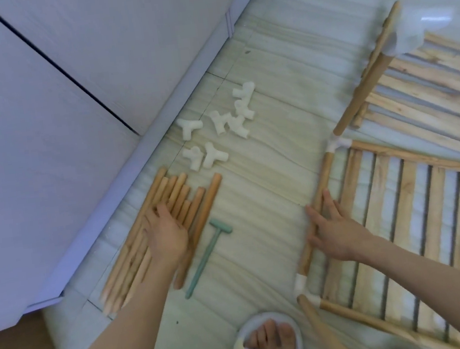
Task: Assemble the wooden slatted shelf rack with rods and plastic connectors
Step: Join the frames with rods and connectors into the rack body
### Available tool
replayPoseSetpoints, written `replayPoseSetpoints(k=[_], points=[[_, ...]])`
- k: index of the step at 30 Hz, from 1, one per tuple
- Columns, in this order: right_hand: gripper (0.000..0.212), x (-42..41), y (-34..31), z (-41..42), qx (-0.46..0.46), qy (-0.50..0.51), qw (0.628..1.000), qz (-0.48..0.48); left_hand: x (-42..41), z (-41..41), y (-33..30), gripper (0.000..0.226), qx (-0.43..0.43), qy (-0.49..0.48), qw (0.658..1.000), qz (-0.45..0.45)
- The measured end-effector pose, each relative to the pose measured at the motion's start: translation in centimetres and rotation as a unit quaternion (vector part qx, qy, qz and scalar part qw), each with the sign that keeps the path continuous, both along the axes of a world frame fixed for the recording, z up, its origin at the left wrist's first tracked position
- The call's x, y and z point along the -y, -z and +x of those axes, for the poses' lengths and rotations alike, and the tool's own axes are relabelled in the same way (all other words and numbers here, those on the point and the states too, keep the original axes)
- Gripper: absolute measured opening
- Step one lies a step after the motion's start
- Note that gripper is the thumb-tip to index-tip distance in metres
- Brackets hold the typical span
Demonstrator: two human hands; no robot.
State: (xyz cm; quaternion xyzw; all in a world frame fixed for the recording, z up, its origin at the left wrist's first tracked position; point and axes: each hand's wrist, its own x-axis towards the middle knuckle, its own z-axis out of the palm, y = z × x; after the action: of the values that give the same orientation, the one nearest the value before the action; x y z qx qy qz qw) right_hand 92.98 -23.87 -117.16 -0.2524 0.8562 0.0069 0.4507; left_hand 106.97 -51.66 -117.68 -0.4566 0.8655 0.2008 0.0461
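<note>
Left hand flat on loose rods, right hand gripping frame rod, both rods angled up-right

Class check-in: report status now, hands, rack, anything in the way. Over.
Left hand open, flat on loose rods. Right hand curled on rack frame rod. Spare connectors lying unused. Green mallet between hands, nothing blocking.
</note>
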Motion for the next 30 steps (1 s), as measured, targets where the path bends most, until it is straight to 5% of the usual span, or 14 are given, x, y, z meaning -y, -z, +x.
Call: replayPoseSetpoints(k=[5, 11, 18, 24, 30], points=[[0.065, 1.1, -0.1, 0.6, -0.02, 0.005, 1.0, 0.004, 4.0, -0.8, 0.5, 0.077, 0.057, -0.018, 0.998, 0.033], [0.063, 1.3, -0.4, 0.7, -0.02, 0.014, 1.0, -0.011, 7.8, -1.1, 1.1, 0.049, 0.028, -0.007, 0.999, 0.028], [0.062, 1.8, -0.3, 0.8, -0.015, 0.019, 1.0, -0.006, 8.1, -2.1, 1.0, 0.041, 0.094, 0.031, 0.995, -0.019], [0.062, 1.8, -1.5, -0.3, 0.014, 0.036, 0.999, 0.002, 6.9, -4.7, -1.7, 0.047, 0.01, 0.082, 0.996, -0.036], [0.057, 2.1, -7.6, -3.3, -0.022, 0.094, 0.991, -0.098, 1.8, -9.9, -8.5, 0.033, -0.155, 0.075, 0.975, 0.139]])
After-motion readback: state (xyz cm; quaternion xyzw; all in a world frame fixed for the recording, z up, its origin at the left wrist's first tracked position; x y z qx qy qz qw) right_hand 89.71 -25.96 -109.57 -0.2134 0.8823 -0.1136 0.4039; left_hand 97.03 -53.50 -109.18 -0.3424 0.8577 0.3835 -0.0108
